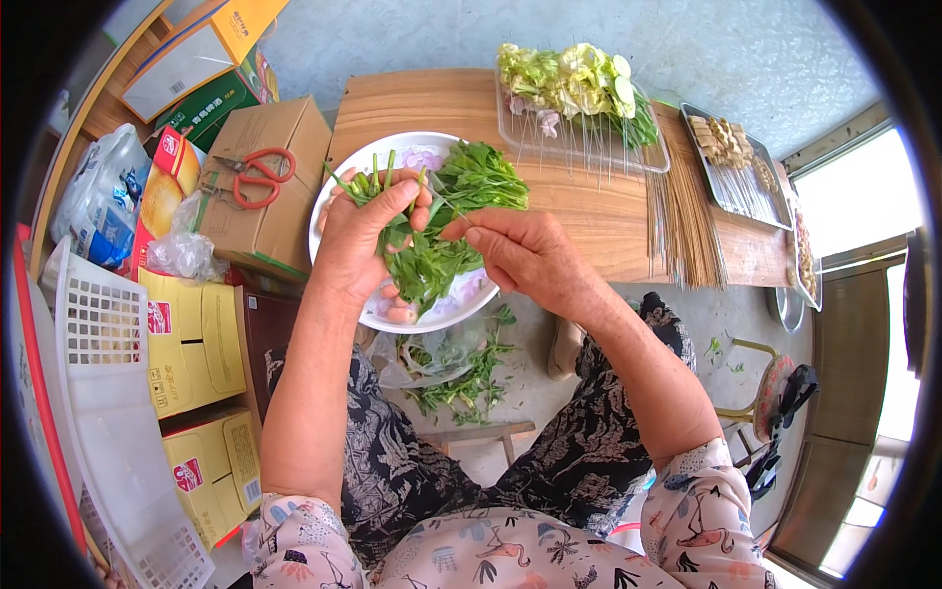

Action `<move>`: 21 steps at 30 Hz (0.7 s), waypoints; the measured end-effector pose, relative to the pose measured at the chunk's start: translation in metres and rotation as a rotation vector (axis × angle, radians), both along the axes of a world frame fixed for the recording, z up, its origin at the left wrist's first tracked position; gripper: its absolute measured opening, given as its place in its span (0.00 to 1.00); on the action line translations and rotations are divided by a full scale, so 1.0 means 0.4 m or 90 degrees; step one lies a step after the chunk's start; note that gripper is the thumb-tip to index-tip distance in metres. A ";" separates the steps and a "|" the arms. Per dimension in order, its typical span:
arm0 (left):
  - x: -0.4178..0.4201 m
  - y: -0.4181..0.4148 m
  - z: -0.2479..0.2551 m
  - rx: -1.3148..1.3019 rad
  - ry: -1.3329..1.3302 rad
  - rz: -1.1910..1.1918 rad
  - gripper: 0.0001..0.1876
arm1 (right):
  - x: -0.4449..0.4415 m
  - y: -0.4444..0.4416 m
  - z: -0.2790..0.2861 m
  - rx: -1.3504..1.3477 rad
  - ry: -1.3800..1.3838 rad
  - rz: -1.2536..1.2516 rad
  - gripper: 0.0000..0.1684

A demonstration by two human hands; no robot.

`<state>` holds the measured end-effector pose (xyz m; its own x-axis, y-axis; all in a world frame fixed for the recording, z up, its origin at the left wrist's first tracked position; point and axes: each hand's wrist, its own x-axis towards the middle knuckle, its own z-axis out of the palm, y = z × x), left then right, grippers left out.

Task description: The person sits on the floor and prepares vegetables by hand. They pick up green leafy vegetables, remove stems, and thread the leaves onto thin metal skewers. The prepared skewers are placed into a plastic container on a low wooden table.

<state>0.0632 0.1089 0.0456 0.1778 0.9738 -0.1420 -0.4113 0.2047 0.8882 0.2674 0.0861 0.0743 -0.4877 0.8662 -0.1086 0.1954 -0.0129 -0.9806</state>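
Leafy green stems (430,258) are gripped in my left hand (368,235), above a round white basin (471,303). Between the thumb and forefinger of my right hand (515,247) is a thin skewer, its tip at the stems. More leafy greens (482,177) lie in the basin, with pale pink pieces beneath. Beyond to the right, a clear plastic tray (508,132) holds lettuce, sliced pale green rounds and greens on thin metal skewers. A bundle of thin skewers (684,228) lies on the wooden table (419,96).
A metal tray (765,210) of skewered food stands at the right. Red-handled scissors (265,177) lie on a cardboard box (250,125) at the left, above yellow boxes (195,339). A white plastic basket (103,368) stands left. Loose greens (471,383) and a plastic bag lie on the floor below.
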 end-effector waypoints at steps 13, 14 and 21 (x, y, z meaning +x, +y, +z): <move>0.001 0.004 -0.009 0.015 -0.026 0.029 0.12 | 0.005 0.001 0.003 0.005 -0.007 0.003 0.15; 0.003 0.003 -0.007 0.014 -0.029 0.031 0.12 | 0.005 0.002 0.002 0.008 -0.010 0.003 0.15; -0.002 0.002 -0.011 -0.003 -0.029 -0.033 0.14 | 0.005 0.004 0.000 0.004 -0.006 0.004 0.14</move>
